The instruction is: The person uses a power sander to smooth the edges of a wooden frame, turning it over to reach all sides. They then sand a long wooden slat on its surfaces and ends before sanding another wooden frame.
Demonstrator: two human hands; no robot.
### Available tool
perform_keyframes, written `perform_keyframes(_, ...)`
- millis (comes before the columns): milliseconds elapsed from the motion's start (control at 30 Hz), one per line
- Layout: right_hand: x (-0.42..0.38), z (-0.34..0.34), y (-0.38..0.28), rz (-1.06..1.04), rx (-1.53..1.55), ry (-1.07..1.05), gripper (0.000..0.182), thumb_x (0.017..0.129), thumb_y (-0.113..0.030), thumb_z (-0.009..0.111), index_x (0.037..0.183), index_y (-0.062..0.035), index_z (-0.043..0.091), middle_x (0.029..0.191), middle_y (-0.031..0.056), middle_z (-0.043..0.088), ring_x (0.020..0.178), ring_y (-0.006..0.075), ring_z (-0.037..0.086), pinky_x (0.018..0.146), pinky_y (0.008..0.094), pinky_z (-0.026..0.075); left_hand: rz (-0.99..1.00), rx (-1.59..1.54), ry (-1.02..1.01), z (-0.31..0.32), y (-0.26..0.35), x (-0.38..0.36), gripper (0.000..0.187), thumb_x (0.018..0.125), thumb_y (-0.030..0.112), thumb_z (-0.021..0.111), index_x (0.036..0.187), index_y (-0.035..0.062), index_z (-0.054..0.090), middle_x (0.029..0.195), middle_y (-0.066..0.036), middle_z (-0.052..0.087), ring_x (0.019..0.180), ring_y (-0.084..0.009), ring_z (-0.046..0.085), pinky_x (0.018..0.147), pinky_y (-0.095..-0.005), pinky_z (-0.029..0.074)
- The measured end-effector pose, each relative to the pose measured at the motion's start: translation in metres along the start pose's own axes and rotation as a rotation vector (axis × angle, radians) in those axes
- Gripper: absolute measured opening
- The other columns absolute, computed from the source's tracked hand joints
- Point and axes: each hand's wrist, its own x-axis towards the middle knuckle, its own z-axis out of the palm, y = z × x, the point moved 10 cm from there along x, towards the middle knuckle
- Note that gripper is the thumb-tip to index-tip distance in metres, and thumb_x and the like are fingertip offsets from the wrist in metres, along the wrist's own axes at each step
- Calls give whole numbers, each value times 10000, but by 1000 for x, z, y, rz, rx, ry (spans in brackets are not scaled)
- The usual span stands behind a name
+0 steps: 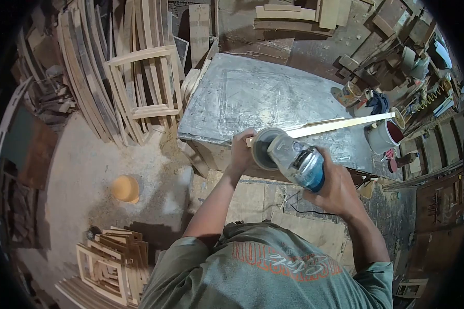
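Note:
My right hand (337,188) is wrapped round the blue body of an angle grinder (309,167), held over the table's near edge. Its round grey disc (264,149) faces left and overlaps the near end of a pale wooden strip (340,124). That end is gripped by my left hand (241,150), whose fingers are closed just left of the disc. From there the strip runs right across the grey-topped table (273,92) toward a white bucket. The disc hides part of the strip.
The white bucket (383,138) has a dark red inside. Near it are a paint can (349,94) and a dark cloth (378,102). Wooden frames (142,82) and long boards lean at the left. A yellow round object (125,188) and stacked frames (105,265) are on the floor.

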Motion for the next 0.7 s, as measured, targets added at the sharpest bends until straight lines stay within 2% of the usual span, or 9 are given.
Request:
perform_keyframes(33, 2, 3, -5, 4, -10, -34, 821, 625, -170, 739, 1360, 4, 418, 891, 276, 669, 877, 478, 645, 803, 494, 499, 30, -75, 5, 0, -1, 0, 263, 781, 231, 767, 716, 41, 597, 651, -89, 580, 579, -164, 535, 568, -316, 434)
perform_keyframes(133, 2, 8, -20, -55, -27, -53, 812, 632, -169, 739, 1358, -2, 415, 887, 276, 668, 877, 480, 643, 801, 503, 499, 139, 197, -115, 7, 9, -3, 252, 737, 243, 782, 729, 56, 614, 674, -80, 590, 608, -183, 573, 583, -318, 450)
perform_keyframes(267, 2, 8, -16, -32, -21, -62, 804, 631, -175, 744, 1350, -16, 421, 879, 278, 667, 875, 485, 641, 798, 511, 500, 23, 213, -77, 1, -10, -6, 226, 741, 221, 778, 764, 50, 631, 701, -87, 606, 634, -190, 591, 585, -317, 459)
perform_keyframes(367, 2, 2, -3, 14, -47, -32, 826, 618, -189, 751, 1356, -15, 422, 881, 277, 669, 876, 480, 646, 802, 505, 501, 19, 26, -19, 0, -9, -5, 206, 765, 161, 763, 759, 23, 610, 689, -105, 605, 611, -199, 583, 573, -319, 454)
perform_keyframes(467, 0, -6, 15, 43, 1, 13, 852, 603, -205, 756, 1362, -14, 421, 888, 284, 666, 879, 475, 651, 807, 498, 501, -28, 177, -19, -1, 4, -2, 194, 791, 117, 744, 758, 5, 589, 668, -116, 585, 595, -187, 562, 566, -324, 446)
perform_keyframes(600, -6, -20, 43, 48, 86, 117, 844, 589, -202, 733, 1349, 25, 446, 942, 301, 664, 932, 480, 647, 848, 456, 507, -232, 511, -36, -1, -8, 1, 295, 885, 194, 717, 724, 12, 550, 664, -155, 563, 602, -248, 558, 585, -369, 440)
perform_keyframes(633, -6, -23, 51, 107, 103, 111, 869, 569, -172, 738, 1354, 54, 444, 979, 270, 675, 956, 410, 677, 889, 411, 509, -236, 408, -12, -3, -13, 0, 340, 894, 200, 707, 687, 16, 510, 652, -160, 563, 572, -303, 528, 581, -394, 440)
perform_keyframes(700, -9, -32, 71, 97, 197, 197, 891, 557, -148, 747, 1364, 62, 435, 994, 230, 680, 969, 333, 677, 912, 378, 498, -197, 488, -1, -2, -10, 1, 341, 897, 204, 706, 682, 19, 515, 633, -152, 551, 554, -294, 511, 574, -393, 435)
